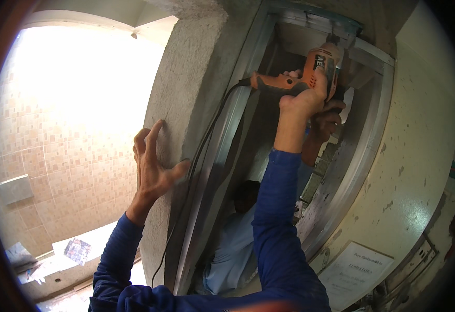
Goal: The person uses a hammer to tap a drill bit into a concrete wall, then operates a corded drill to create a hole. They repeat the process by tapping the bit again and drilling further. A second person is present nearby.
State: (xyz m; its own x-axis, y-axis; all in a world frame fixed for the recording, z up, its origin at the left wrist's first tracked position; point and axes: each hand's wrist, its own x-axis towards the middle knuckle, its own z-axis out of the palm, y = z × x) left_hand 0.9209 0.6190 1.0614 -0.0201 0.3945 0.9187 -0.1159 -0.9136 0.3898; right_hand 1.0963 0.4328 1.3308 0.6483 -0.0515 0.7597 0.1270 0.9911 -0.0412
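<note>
Raised high, my right hand [309,99] is closed around an orange corded power drill [321,60]. The drill's front end points up at the top rail of a metal door frame [310,20]; whether the bit touches it is too dark to tell. A black cable [205,138] hangs from the drill handle down along the frame. Fingers spread, my left hand [155,169] holds nothing and is by the edge of a rough concrete pillar [188,67]. I cannot tell whether it touches the pillar.
A person in light blue [230,255] is visible inside the frame, perhaps as a reflection. A darker hand [325,125] shows just below the drill. A printed paper sheet [355,275] is on the pale wall [414,156] at right. Left stands a brightly lit tiled wall [76,182].
</note>
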